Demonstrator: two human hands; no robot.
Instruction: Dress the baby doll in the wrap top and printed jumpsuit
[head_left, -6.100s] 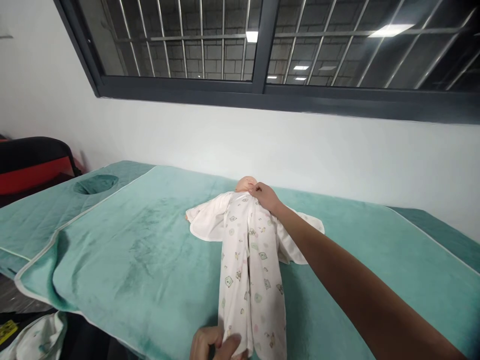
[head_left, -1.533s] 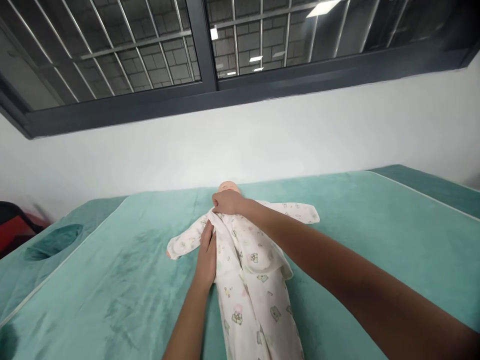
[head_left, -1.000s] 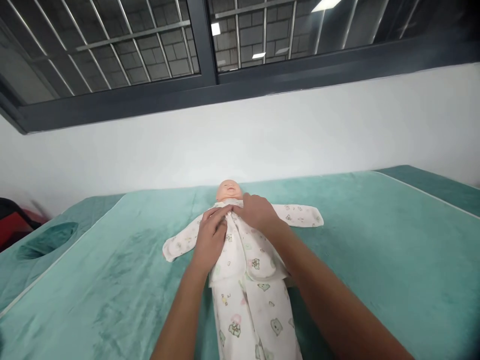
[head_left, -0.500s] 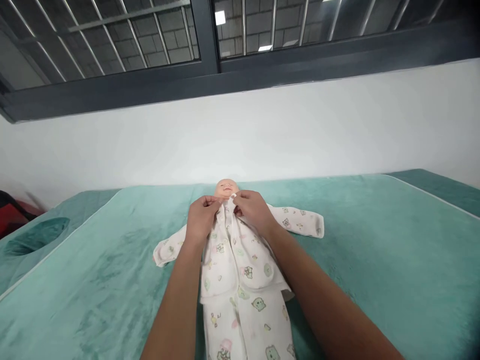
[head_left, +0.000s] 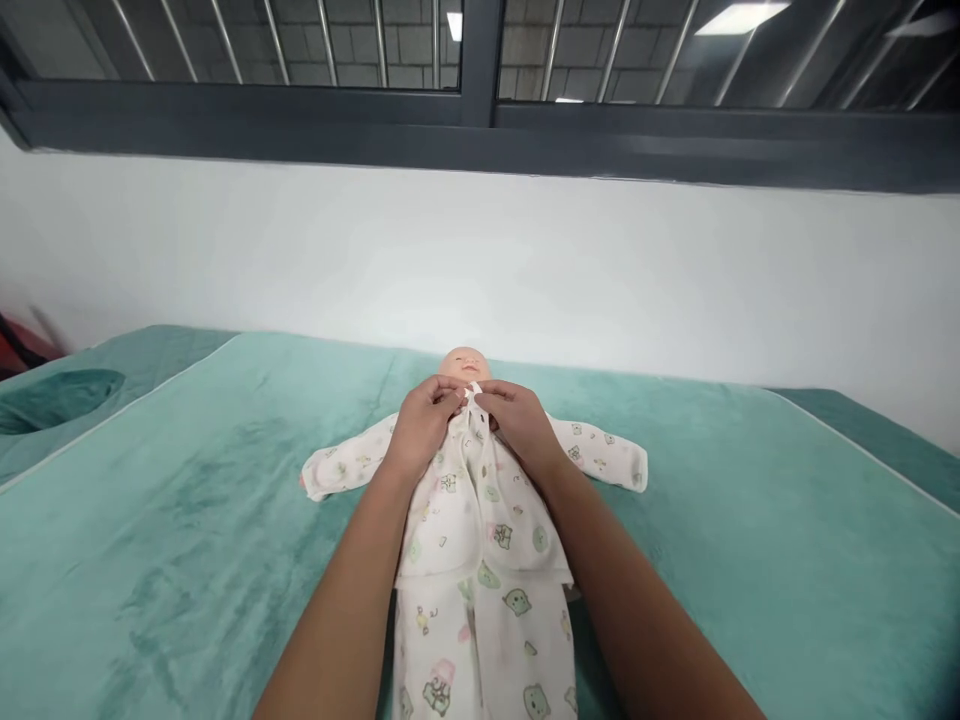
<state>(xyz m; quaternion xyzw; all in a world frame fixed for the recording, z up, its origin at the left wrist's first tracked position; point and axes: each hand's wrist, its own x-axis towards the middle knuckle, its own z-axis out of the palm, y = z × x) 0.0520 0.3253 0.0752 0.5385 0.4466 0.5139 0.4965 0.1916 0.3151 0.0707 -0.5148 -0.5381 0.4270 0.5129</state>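
Observation:
A baby doll point(head_left: 464, 363) lies on its back, head toward the wall, dressed in a white printed long-sleeved top point(head_left: 480, 520) and matching trousers point(head_left: 487, 650). At the neck, my left hand point(head_left: 427, 415) pinches one front edge of the top's collar. My right hand point(head_left: 517, 415) pinches the opposite edge, and the two hands' fingertips are close together. Below them the front edges meet loosely with folds. Both sleeves stretch out sideways on the cover. Any fastener between the fingertips is too small to make out.
A teal plush cover point(head_left: 225, 520) lies beneath the doll. Behind it stands a white wall point(head_left: 375, 260) with a dark window frame point(head_left: 300, 120) and metal bars above. A round teal hollow point(head_left: 60, 400) and a red and black item point(head_left: 22, 345) are at the left.
My hands have come closer together at the collar, drawing its two edges toward each other. The camera view has levelled and shifted slightly.

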